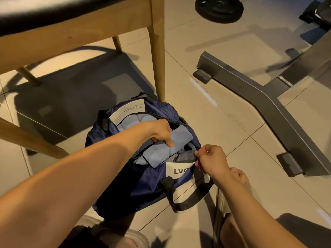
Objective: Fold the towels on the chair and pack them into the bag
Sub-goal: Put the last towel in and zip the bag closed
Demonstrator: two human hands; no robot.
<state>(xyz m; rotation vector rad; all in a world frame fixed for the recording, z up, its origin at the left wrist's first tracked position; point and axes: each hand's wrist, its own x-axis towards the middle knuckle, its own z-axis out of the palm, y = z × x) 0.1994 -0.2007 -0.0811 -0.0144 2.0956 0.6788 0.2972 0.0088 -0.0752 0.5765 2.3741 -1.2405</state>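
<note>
A navy bag [148, 183] with a white label panel stands open on the tiled floor beside the wooden chair [157, 51]. My left hand [161, 133] grips a folded light-blue towel [161, 153] that lies slanted in the bag's mouth. Another light-blue towel [136, 120] sits rolled further back inside the bag. My right hand [209, 160] pinches the bag's near rim by the white panel and holds the opening apart. The chair seat is out of view, so I cannot see any towels on it.
A grey metal bench base [268, 104] stretches across the floor to the right. A black weight plate [219, 8] lies at the top. My bare foot [241, 178] rests by the bag's strap. Chair legs stand left of and behind the bag.
</note>
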